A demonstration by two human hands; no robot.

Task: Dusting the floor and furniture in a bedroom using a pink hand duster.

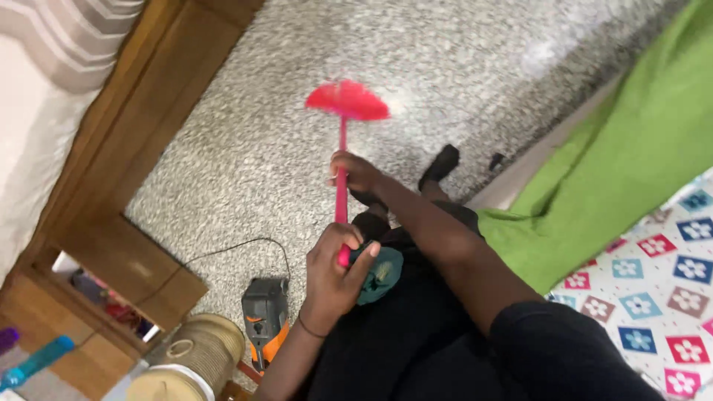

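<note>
A home bedroom: wooden bed frame (141, 96) (mattress (30, 148) atop), patterned bedspread (653, 297).

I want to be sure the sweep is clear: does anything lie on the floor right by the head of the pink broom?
Nothing visible does. The pink broom, held by the left hand and right hand, has its blurred head over bare speckled floor. The grey and orange appliance and its cord lie nearer the person, behind the head.
</note>
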